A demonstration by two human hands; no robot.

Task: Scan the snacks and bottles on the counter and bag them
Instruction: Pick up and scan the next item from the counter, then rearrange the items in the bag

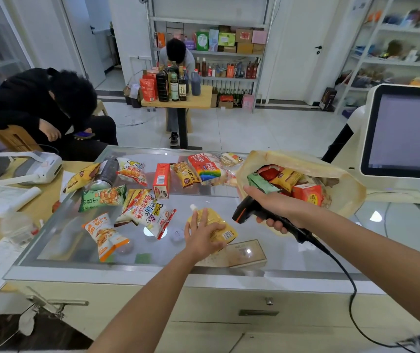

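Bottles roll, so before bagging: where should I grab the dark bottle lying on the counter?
Wrap its barrel near the base, coming from above: the dark bottle lies on its side, base toward you, with a yellow bag crowding one flank.

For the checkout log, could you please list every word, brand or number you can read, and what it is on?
"Life": white-and-red snack bag, mid-counter.
Chinese and Korean print on the other snack bags: too blurred to read.
Barcode digits on the yellow spouted pouch and red carton: too small.
Monitor: no text legible.
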